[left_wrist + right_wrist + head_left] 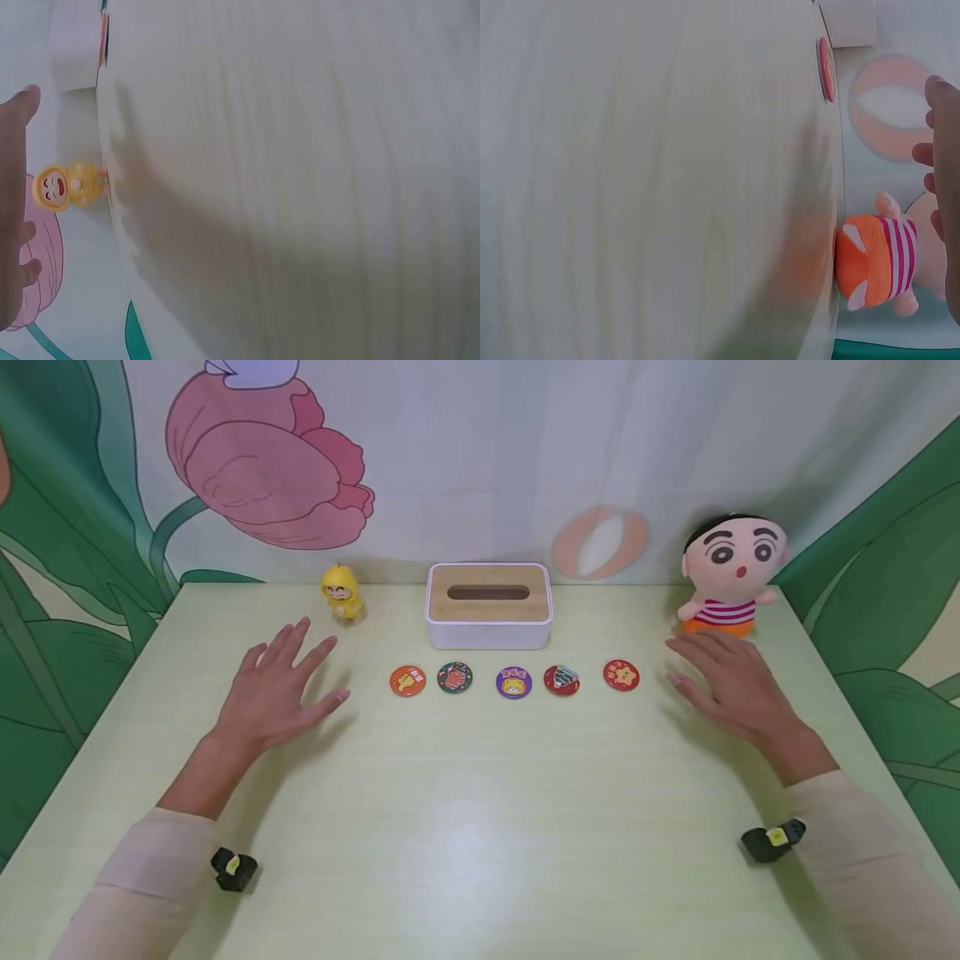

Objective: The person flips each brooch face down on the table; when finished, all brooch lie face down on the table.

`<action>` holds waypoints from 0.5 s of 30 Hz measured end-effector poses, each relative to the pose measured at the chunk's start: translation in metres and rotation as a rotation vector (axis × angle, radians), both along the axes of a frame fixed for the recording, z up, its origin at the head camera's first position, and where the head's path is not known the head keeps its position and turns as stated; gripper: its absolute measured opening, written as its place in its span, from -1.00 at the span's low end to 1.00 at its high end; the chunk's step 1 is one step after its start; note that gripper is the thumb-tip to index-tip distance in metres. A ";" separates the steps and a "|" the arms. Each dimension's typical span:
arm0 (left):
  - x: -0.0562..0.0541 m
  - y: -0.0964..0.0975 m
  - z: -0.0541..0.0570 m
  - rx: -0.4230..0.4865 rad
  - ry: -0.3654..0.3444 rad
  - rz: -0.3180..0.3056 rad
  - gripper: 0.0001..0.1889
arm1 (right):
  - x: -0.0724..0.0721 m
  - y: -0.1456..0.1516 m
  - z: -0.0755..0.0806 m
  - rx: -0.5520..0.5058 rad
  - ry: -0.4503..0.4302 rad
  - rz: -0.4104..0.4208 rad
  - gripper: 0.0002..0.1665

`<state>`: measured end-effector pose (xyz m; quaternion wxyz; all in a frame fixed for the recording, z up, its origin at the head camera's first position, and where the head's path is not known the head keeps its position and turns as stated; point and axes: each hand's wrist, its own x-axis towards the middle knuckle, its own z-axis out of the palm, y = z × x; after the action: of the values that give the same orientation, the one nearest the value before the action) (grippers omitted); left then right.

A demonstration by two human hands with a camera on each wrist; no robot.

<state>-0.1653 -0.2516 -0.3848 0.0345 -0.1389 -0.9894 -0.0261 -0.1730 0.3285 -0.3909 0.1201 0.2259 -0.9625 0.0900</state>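
My left hand (279, 695) hovers over the left part of the table with its fingers spread and holds nothing. Just beyond its fingertips stands a small yellow-hooded figurine (342, 593), also seen in the left wrist view (79, 185). On the other side, my right hand (733, 681), fingers extended, is in front of a plush doll (731, 564) and overlaps its orange bottom. Between the hands lies a row of several round badges: an orange one (407, 681), a green one (454, 677), a purple one (513, 682), a dark red one (562, 681) and a red star one (621, 675).
Behind the badges sits a white tissue box (489, 636) with a slotted wooden lid (489, 611), near the back edge of the pale table (480, 810). A printed curtain (480, 460) hangs right behind the table. Small black devices (235, 869) are at both sleeves.
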 end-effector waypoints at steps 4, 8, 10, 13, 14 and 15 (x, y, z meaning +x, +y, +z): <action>-0.001 0.006 -0.001 0.006 -0.036 -0.003 -0.15 | -0.001 -0.009 0.003 -0.006 -0.018 0.007 -0.34; -0.001 0.011 -0.002 0.047 -0.038 -0.012 -0.15 | -0.001 -0.021 0.005 -0.004 -0.076 -0.010 -0.36; -0.001 0.014 -0.002 0.065 -0.032 -0.021 -0.15 | -0.001 -0.027 0.007 -0.001 -0.117 -0.021 -0.38; 0.000 0.019 0.000 0.079 -0.032 -0.037 -0.16 | -0.001 -0.035 0.009 0.009 -0.168 -0.029 -0.39; 0.000 0.021 0.001 0.083 -0.035 -0.042 -0.16 | -0.002 -0.038 0.010 0.009 -0.180 -0.029 -0.39; 0.000 0.023 0.002 0.088 -0.038 -0.046 -0.16 | -0.002 -0.041 0.011 0.006 -0.189 -0.028 -0.39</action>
<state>-0.1655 -0.2285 -0.3833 0.0213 -0.1593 -0.9843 -0.0728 -0.1749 0.2878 -0.3801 0.0291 0.2035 -0.9728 0.1065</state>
